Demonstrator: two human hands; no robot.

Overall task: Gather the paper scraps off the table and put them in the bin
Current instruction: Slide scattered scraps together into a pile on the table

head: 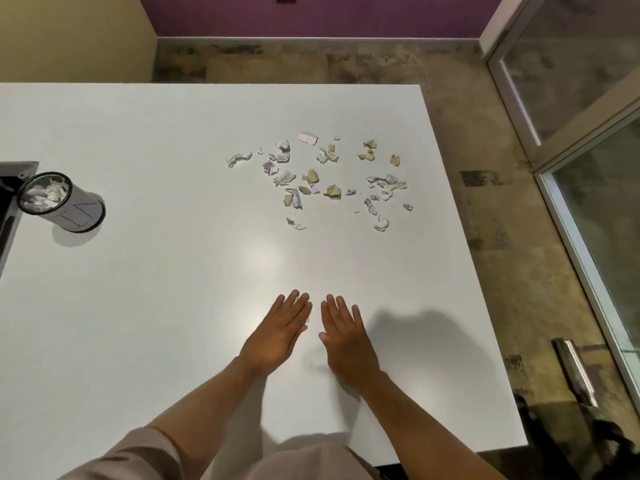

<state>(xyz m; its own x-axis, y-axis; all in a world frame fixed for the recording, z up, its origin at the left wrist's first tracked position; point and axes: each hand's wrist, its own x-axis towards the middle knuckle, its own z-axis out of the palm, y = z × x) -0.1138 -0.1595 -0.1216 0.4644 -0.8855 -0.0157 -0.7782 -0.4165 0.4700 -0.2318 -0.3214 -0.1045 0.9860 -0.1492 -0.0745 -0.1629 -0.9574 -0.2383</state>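
White bin [74, 211] holds crumpled paper [45, 195]; both hands' grip open: left hand [277, 332], right hand [346, 337].

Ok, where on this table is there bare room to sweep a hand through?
Bare: the wide strip between the bin and the scraps, and the patch between the scraps and both hands, left hand, right hand. Crowded: the scraps, far right.

A single head-worn camera is looking forward and steeply down onto the white table [138, 306] — the view is sitting high above the near edge, taking in almost the whole top. Its wide lens is bending the edges, and it is also catching the floor [467, 168] and far wall [311, 15] beyond.
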